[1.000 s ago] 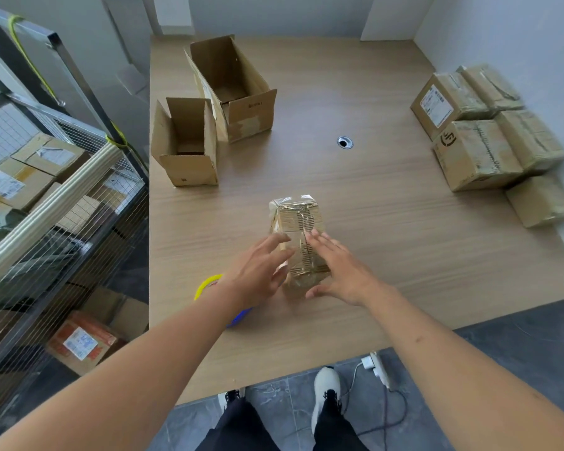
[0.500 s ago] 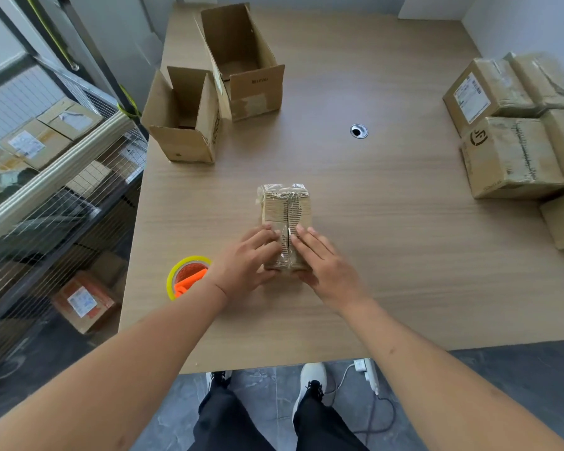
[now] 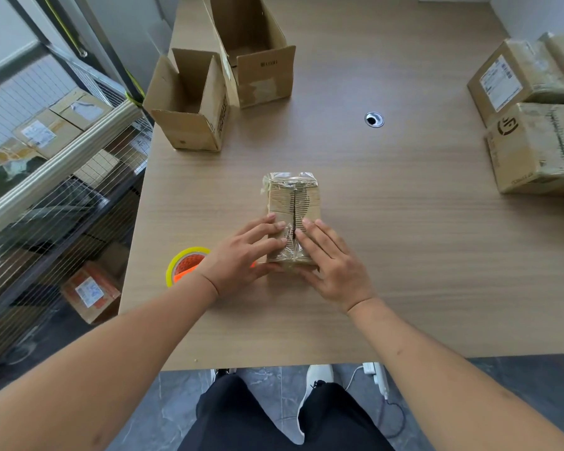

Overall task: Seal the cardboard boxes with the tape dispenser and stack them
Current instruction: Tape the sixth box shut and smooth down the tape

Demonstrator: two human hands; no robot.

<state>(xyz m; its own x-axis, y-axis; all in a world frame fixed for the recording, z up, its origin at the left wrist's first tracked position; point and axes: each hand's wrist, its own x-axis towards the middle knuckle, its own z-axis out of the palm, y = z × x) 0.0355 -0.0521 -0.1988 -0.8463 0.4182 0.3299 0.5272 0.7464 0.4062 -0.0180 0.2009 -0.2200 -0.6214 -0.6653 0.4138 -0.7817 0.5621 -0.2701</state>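
Observation:
A small cardboard box point(image 3: 293, 198) wrapped in old clear tape lies on the wooden table point(image 3: 388, 255), its two top flaps meeting at a centre seam. My left hand point(image 3: 241, 255) presses flat on the left flap at the near end, thumb along the box's near side. My right hand point(image 3: 332, 265) presses flat on the right flap, fingers straight beside the seam. The tape dispenser point(image 3: 184, 265), with a yellow roll and orange body, lies on the table just left of my left wrist, partly hidden by it.
Two open empty cardboard boxes stand at the back left, a smaller box point(image 3: 189, 102) and a taller box point(image 3: 258, 50). A stack of sealed boxes point(image 3: 534, 125) sits at the right edge. A wire shelf with parcels point(image 3: 46, 157) stands left of the table.
Both hands have come down from hovering over the box to pressing its flaps shut. The camera has tilted down and nearer; the box itself has stayed in place.

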